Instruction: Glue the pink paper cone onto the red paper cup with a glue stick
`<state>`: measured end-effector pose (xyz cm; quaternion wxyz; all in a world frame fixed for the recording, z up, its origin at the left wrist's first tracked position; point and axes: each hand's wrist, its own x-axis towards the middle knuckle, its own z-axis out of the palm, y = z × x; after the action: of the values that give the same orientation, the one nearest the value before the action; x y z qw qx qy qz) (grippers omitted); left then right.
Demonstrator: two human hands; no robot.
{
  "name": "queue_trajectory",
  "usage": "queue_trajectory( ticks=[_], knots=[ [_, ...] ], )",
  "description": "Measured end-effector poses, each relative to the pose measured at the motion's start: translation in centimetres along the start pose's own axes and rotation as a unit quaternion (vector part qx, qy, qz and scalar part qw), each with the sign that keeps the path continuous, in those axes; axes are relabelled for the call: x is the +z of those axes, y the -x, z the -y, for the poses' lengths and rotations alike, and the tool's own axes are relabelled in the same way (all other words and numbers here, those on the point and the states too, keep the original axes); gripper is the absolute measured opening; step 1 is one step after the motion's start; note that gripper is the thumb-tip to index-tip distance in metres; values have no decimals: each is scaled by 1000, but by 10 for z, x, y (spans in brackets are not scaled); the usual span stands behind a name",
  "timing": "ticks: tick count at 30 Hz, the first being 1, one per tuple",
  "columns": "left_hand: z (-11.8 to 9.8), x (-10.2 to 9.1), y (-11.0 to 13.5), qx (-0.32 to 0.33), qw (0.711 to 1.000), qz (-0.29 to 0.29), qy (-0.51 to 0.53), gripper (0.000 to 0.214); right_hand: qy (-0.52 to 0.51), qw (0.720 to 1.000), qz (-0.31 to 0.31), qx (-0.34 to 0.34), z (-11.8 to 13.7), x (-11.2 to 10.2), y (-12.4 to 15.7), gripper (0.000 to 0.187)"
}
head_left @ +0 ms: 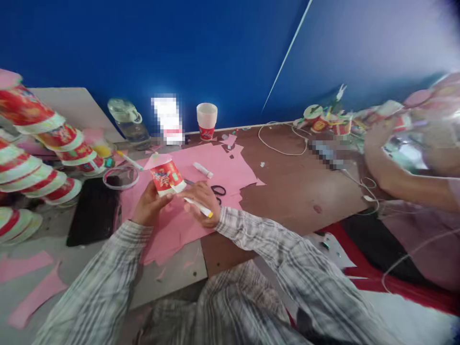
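Observation:
My left hand (pixel 149 205) and my right hand (pixel 201 200) together grip a red-and-white paper cup (pixel 167 178) tipped on its side, with a pink paper disc over its far end. The right hand also pinches a white tube with a yellow cap (pixel 198 207), probably glue. Both hands hover over pink paper sheets (pixel 219 165) spread on the brown table (pixel 298 191). Black scissors (pixel 217 190) lie just right of my right hand, and a second white stick (pixel 203 169) rests on the pink paper beyond.
Chains of joined paper cups (pixel 43 143) pile up at the left. A roll of clear tape (pixel 120 177), a black pad (pixel 94 211), a clear jug (pixel 128 120) and an upright cup (pixel 206 120) stand behind. Another person's arm (pixel 402 177) and white cables (pixel 283 143) are at the right.

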<state>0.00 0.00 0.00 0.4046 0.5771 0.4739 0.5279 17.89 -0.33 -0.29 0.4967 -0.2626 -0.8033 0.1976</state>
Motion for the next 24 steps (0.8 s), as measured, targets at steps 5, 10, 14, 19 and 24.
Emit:
queue_trajectory(
  ticks=[5, 10, 14, 19, 24],
  knots=[
    [10, 0, 1, -19, 998, -7, 53, 47, 11, 1000, 6, 3, 1, 0, 1, 28],
    [6, 3, 3, -39, 993, -6, 108, 47, 14, 1000, 11, 6, 1, 0, 1, 27],
    [6, 4, 3, -40, 992, -9, 116, 47, 11, 1000, 9, 7, 1, -1, 1, 27],
    [6, 3, 3, -47, 992, -8, 115, 46, 13, 1000, 10, 9, 2, -1, 1, 27],
    [5, 4, 3, -55, 991, -14, 121, 47, 7, 1000, 2, 12, 3, -1, -1, 26]
  ],
)
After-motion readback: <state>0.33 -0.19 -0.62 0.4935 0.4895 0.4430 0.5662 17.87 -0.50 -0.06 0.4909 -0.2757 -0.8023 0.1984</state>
